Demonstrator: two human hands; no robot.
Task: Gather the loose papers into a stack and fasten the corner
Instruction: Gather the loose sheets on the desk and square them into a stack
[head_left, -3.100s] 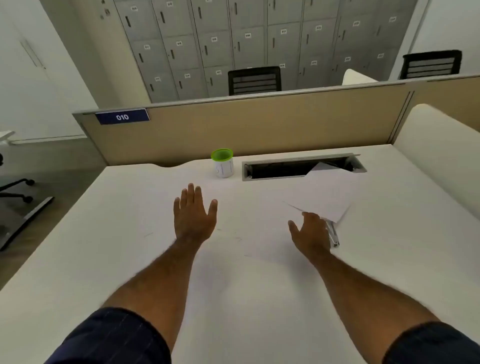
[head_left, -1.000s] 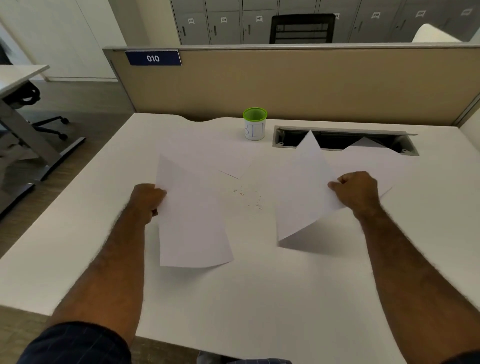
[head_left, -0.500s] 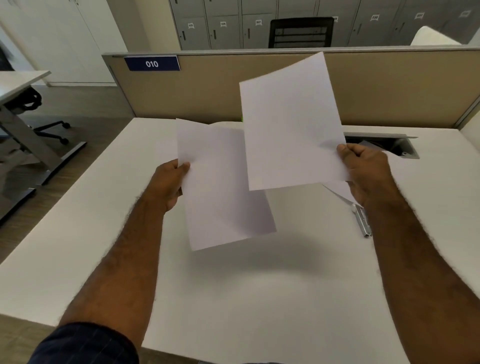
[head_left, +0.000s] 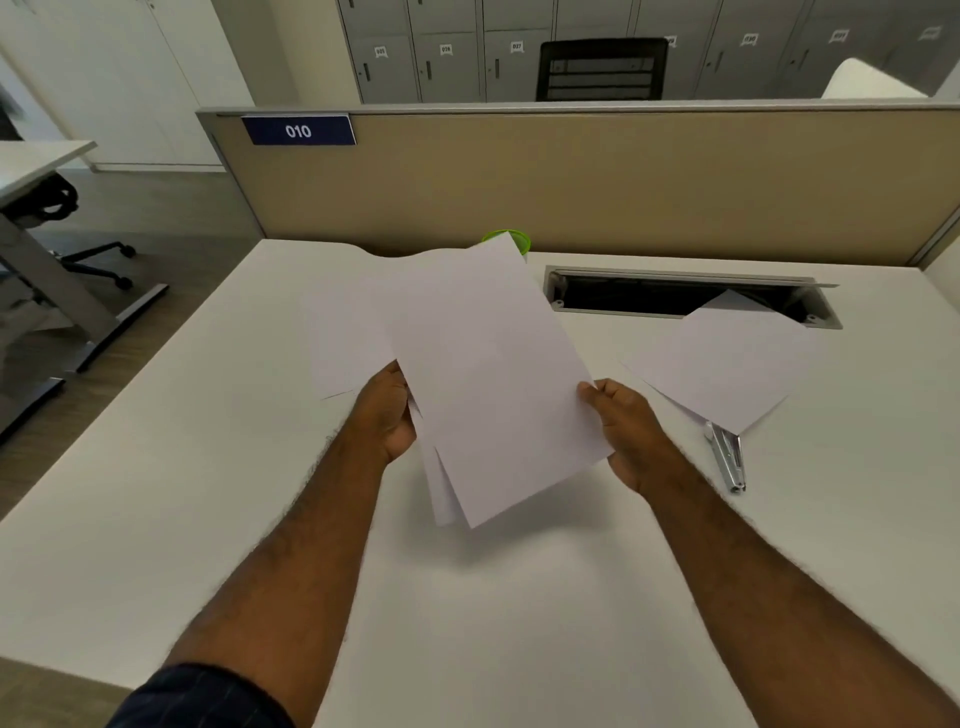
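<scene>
Head view: the held sheets (head_left: 493, 374) hang in the air between both hands, fanned out of line, a lower sheet's corner poking out below the top one. They could slide apart or fall if either pinch slackens, since only the edges are gripped. The left hand (head_left: 387, 410) is closed on their left edge, the right hand (head_left: 623, 426) pinching the right edge, thumb on top. Another loose sheet (head_left: 727, 358) lies on the desk (head_left: 519, 623) beyond the right fingers, partly covering the stapler (head_left: 730, 460), and could be forgotten.
</scene>
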